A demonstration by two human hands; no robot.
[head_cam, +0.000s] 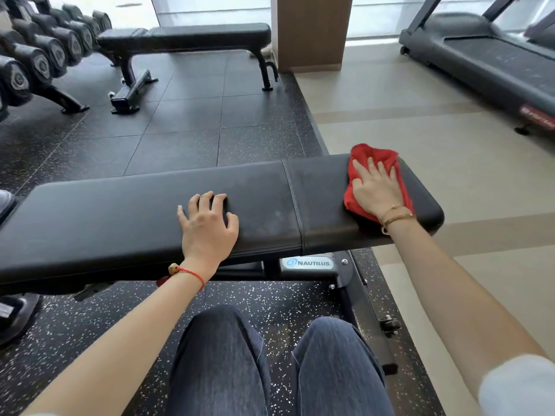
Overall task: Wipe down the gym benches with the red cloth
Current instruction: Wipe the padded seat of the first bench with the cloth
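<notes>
A long black padded bench [120, 217] runs across in front of me, with a seam dividing its long pad from the short right pad. My right hand [375, 190] lies flat on the red cloth [372, 154], pressing it onto the short right pad. My left hand [208, 223] rests on the long pad near the seam, fingers spread and slightly curled, holding nothing. A second black bench [192, 36] stands farther back on the dark rubber floor.
A rack of black dumbbells [39, 55] lines the far left. A treadmill [492, 61] stands at the right on the beige floor. A wooden pillar [312, 31] rises behind the far bench. My knees in dark jeans [219, 364] are below the near bench.
</notes>
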